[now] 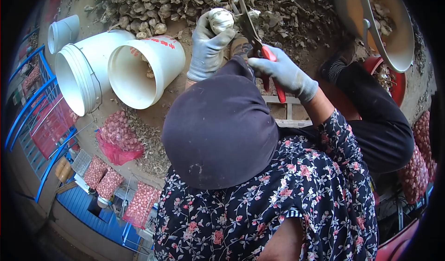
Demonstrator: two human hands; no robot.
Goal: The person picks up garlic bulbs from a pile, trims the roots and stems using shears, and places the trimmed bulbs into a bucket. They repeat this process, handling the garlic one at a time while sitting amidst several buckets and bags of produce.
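My left hand (205,48), in a pale glove with a grey cuff, is closed around a whitish garlic bulb (221,21). The bulb shows above the thumb, near the garlic heap. In my gloved right hand (288,72) is a pair of red-handled pruning shears (269,53). Their dark blades point up and to the left, spread apart, with the tips just right of the bulb. A dark cap (220,131) fills the middle of the view below the hands.
A heap of garlic with dry stalks (143,4) spreads along the top. White buckets (174,59) lie tipped at the left. An upright-handled bucket (410,34) and a red basin (398,82) are at the right. Filled net sacks (121,130) stand around.
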